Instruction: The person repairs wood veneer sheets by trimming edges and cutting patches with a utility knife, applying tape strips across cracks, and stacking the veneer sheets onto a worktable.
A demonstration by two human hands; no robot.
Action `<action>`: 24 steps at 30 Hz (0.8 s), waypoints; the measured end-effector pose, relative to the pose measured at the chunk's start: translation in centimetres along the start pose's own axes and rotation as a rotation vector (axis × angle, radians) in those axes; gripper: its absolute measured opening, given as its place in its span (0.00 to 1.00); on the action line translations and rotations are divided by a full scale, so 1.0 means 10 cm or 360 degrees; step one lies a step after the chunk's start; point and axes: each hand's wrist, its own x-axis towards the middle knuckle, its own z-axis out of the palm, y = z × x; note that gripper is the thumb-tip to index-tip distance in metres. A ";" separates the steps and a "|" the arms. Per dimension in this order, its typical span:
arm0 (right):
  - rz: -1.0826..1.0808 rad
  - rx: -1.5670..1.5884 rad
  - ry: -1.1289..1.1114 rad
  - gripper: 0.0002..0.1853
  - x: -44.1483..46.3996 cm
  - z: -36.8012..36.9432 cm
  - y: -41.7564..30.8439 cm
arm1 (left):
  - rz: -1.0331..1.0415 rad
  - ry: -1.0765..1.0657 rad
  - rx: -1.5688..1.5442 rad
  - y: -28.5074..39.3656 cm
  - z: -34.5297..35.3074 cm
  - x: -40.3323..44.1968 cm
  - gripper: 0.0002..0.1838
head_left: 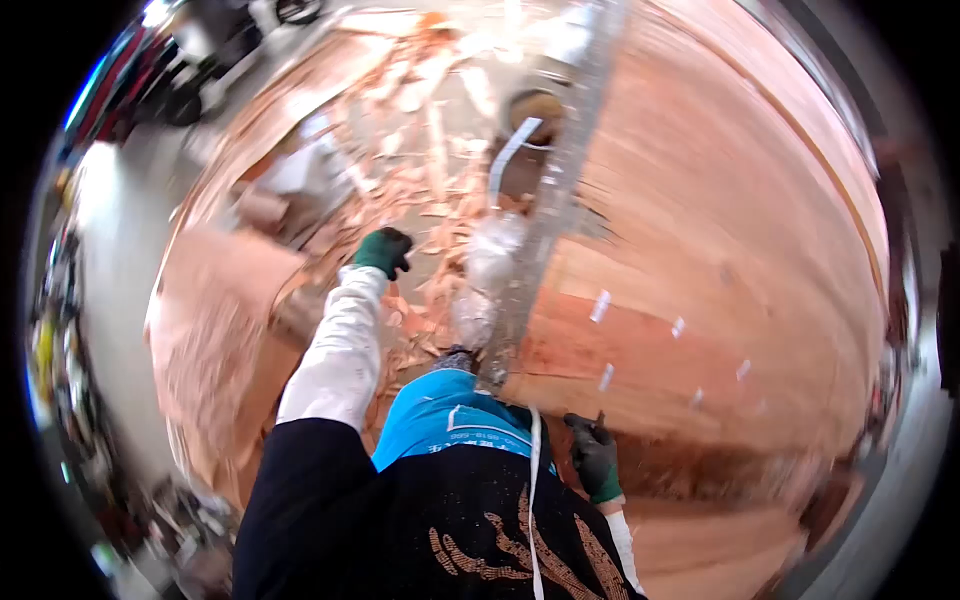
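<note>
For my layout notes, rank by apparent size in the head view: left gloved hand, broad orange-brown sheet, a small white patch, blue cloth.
Orange-brown sheet
Blue cloth
Left gloved hand
Small white patch

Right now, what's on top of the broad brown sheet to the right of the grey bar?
Several small white strips lie scattered on the brown sheet. Whatever is under its middle is covered, so I can't tell.

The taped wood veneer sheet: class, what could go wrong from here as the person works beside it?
Loose veneer scraps litter the floor and might slip underfoot. The right gloved hand is close to the veneer sheet's near edge, so a careless move could split it. The white strap down the person's front might snag.
</note>
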 end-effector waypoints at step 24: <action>-0.0316 -0.0782 -0.0517 0.08 1.08 1.22 -0.53 | -0.1056 0.0364 -0.1120 -4.72 1.00 -2.64 0.26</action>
